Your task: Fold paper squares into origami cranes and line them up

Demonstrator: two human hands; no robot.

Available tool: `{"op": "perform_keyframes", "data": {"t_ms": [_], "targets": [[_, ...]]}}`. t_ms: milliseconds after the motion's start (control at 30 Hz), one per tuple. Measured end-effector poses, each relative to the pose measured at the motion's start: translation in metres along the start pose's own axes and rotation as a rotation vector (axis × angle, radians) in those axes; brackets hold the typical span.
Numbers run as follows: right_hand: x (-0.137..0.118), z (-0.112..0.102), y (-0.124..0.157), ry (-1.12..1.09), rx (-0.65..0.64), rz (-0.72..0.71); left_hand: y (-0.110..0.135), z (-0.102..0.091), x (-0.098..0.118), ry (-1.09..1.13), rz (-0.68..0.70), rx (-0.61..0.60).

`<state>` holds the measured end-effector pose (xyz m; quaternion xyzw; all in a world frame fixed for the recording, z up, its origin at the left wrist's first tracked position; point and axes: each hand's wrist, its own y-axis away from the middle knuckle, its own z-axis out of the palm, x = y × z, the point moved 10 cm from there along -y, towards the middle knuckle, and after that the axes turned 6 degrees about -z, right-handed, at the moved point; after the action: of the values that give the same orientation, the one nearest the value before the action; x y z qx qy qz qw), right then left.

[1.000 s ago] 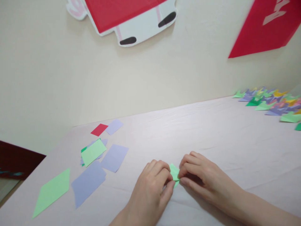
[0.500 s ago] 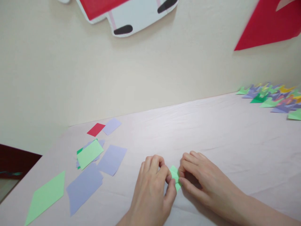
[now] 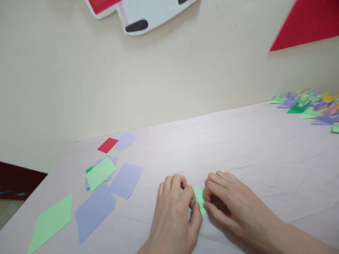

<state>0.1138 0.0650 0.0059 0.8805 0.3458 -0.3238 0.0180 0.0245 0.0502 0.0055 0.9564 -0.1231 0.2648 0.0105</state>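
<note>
A small piece of light green folded paper lies between my two hands, low on the table just right of centre. My left hand pinches its left side between thumb and forefinger. On the other side, my right hand has thumb and fingertips closed at the paper's right edge. Fingers cover both sides of the paper, and only its middle strip with a crease shows.
Flat paper sheets lie at the left: a light green one, several purple ones, a red one and a small overlapping stack. Folded coloured paper pieces crowd the far right by the wall.
Both hands and the green paper sit slightly farther right in view. The camera has tilted a little, shifting the wall decorations and folded pieces. The grip looks much the same.
</note>
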Motion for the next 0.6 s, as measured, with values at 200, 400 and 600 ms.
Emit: {"op": "perform_keyframes", "data": {"t_ms": [200,400,600], "targets": [[-0.0001,0.0007,-0.0012,0.027,0.003,0.012,0.0004,0.0016,0.0003,-0.027,-0.011,0.004],[0.0005,0.001,-0.0004,0.05,0.027,0.016,0.0005,0.002,-0.0001,-0.028,-0.024,0.001],[-0.0017,0.001,0.0023,0.008,0.014,-0.018,0.002,0.004,-0.0013,-0.05,-0.03,-0.005]]}}
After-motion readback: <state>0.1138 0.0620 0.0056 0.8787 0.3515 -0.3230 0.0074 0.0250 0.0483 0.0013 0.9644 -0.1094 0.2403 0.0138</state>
